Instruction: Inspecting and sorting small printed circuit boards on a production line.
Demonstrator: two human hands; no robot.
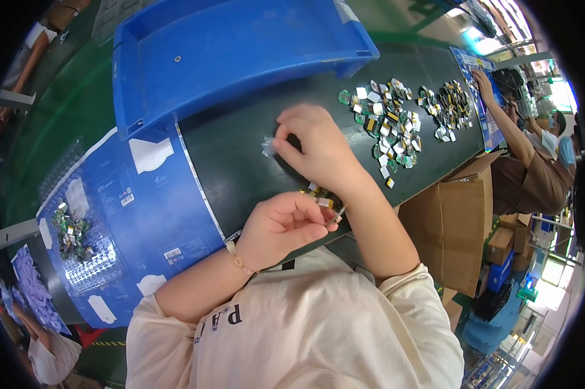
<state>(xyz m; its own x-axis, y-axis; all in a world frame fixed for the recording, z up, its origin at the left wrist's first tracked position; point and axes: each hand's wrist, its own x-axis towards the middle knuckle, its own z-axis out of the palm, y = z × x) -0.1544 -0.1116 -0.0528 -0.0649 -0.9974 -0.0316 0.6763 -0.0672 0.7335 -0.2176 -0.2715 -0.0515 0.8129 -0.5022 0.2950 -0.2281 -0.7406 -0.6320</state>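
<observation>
So, on your side of the blue bin (pixel 234 68), your right hand (pixel 319 144) pinched a clear plastic scrap (pixel 268 148), your left hand (pixel 280 227) a small part (pixel 339 214), probably steadying it; loose parts (pixel 378 109) sat right of the bin, presumably for easy reach.

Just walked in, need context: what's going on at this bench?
At a dark bench, a person's left hand holds a small part close to the body; the right hand seems to pinch a bit of clear plastic. Piles of loose parts lie to the right, and a blue bin sits beyond the hands. At left, more parts rest on bubbled clear plastic over a blue sheet.
</observation>
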